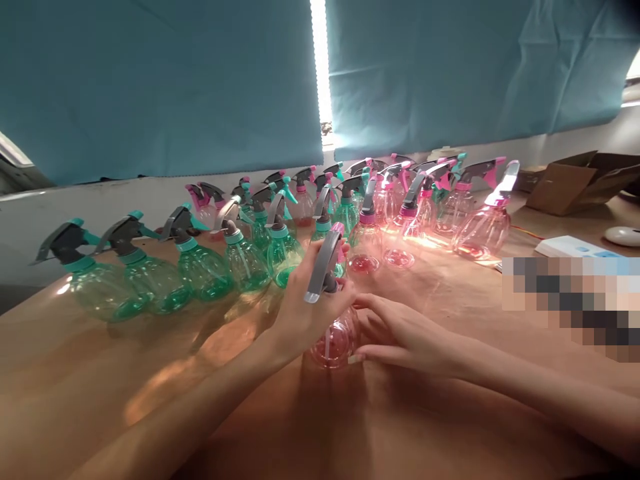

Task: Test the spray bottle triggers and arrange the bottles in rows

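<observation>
Left hand: the left hand (305,303) comes in from the lower left, forearm stretched diagonally over the table. Fingers are curled around the neck of a clear pink plastic spray bottle (334,340), right under its grey trigger head (323,267), so it's clamped on the bottle.

Right hand: the right hand (405,333) reaches in from the right, forearm low over the table. Palm faces the bottle and the fingers are stretched out and cupped against the bottle's right side. It's touching, but honestly I can't tell if it's a real grip or just resting there.

Bottle: stands upright on the brown wooden table (450,413), between both hands, in front of the rows of other bottles. The grey trigger head tilts up and to the right, with a pink bit showing behind it.

Green lot: a row of clear green plastic spray bottles (200,267) with grey and teal triggers runs along the left and back, packed side by side.

Pink lot: clear pink spray bottles (480,230) with grey and pink triggers cluster at the back right, catching bright light.

Other stuff: brown cardboard box (575,183) at far right, a white rounded object (623,235) near it, and teal curtains (160,87) behind with a bright gap between them.
</observation>
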The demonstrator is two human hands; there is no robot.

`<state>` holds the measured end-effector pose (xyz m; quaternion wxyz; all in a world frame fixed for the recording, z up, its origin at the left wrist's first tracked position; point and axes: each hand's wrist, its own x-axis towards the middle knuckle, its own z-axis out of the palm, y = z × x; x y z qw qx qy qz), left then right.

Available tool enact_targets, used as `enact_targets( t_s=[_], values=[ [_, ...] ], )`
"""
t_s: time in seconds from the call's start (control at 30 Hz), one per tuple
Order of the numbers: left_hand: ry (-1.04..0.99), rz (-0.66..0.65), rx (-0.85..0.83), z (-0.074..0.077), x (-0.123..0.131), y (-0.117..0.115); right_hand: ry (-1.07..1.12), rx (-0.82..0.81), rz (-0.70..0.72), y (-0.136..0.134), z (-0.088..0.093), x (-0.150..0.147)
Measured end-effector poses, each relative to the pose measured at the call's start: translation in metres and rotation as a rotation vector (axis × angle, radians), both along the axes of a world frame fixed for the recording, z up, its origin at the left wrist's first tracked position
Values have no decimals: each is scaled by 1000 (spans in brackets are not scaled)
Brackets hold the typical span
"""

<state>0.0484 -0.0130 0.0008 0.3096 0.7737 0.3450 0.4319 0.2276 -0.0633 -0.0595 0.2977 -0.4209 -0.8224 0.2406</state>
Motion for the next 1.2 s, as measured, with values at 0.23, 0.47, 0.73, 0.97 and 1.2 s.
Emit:
enact_targets(
  t_s=[0.23, 0.47, 0.73, 0.97, 1.2],
  values=[
    [25, -57, -46, -7, 23, -12, 94, 79, -160, -26, 10, 1],
    [-18, -81, -61, -6, 75, -24, 174, 125, -407, -40, 6, 18],
    [10, -250, -83, -9, 121, -8, 102, 93, -465, -34, 10, 88],
    [215, -185, -76, -62, 115, 15, -100, 144, -637, 2, 16, 157],
    [226, -280, -77, -80, 137, 23, -383, 147, -751, 39, 33, 177]
  ],
)
